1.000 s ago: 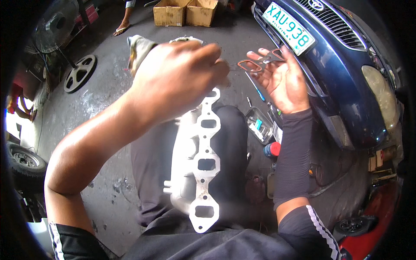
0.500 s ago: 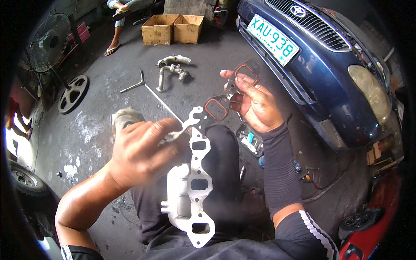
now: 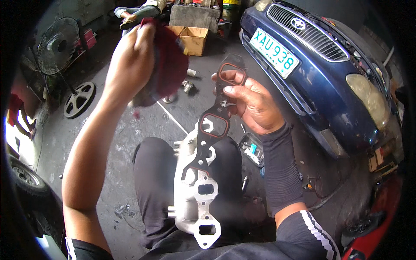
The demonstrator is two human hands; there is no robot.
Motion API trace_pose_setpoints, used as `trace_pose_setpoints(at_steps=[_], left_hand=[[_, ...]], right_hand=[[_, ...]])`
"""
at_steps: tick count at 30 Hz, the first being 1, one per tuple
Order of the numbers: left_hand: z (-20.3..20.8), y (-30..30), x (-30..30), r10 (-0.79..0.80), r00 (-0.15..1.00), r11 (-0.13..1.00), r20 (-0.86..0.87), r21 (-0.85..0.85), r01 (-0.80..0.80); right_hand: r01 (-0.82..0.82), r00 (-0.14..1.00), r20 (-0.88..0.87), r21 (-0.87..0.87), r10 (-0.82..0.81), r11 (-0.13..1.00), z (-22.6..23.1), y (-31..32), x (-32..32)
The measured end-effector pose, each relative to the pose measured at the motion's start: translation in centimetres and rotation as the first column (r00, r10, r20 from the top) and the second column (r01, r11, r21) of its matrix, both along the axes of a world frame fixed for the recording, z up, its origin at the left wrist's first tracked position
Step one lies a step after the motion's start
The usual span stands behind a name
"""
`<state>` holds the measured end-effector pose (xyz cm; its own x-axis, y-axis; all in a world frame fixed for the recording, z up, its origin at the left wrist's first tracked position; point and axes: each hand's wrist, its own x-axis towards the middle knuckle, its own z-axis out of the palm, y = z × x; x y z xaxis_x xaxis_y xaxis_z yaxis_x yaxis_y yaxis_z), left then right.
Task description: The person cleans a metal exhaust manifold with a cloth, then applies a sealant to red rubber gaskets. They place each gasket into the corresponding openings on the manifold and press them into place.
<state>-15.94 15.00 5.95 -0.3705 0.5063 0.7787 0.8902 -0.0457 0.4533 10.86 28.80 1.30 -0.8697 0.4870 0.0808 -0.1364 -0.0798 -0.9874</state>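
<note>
You held the dark gasket (image 3: 215,125) with its reddish port rings at the centre of the frame, its lower end hanging over the pale metal manifold (image 3: 197,197) on your lap. Your right hand (image 3: 253,106) had thumb and fingers closed on the gasket's upper part; a light grip near a ring was wise, since so thin a strip could kink. Your left hand (image 3: 130,65), upper left of the frame, was curled shut around a dark red rag (image 3: 169,65). The blue car (image 3: 329,73) stood at upper right, well apart.
</note>
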Motion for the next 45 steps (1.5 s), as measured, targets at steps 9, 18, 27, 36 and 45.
trace_pose_setpoints(at_steps=[9, 18, 27, 36, 45], left_hand=[[-1.2, 2.7, 6.9, -0.621, 0.783, 0.747, 0.002, -0.3, 0.593], [-3.4, 1.6, 7.1, -0.568, 0.785, 0.768, 0.247, -0.185, 0.614], [-3.7, 1.5, 4.4, -0.45, 0.508, 0.783, 0.735, 0.051, 0.619], [-2.1, 1.4, 7.9, -0.704, 0.671, 0.6, 0.235, -0.31, 0.738], [-3.0, 1.2, 10.9, -0.65, 0.706, 0.672, 0.28, -0.222, 0.706]], right_hand=[[-0.031, 1.0, 0.031, 0.999, 0.005, -0.02, 1.5, 1.0, 0.7], [-0.178, 0.978, 0.092, 0.832, 0.185, 0.525, 1.5, 1.7, 1.7], [-0.439, 0.827, 0.467, 0.187, 0.313, 0.879, 5.2, 1.1, 3.9], [-0.366, 0.884, 0.433, 0.401, 0.178, 0.84, 4.0, 2.4, 4.5], [-0.455, 0.863, 0.416, 0.394, 0.286, 0.799, 4.2, 2.7, 5.8]])
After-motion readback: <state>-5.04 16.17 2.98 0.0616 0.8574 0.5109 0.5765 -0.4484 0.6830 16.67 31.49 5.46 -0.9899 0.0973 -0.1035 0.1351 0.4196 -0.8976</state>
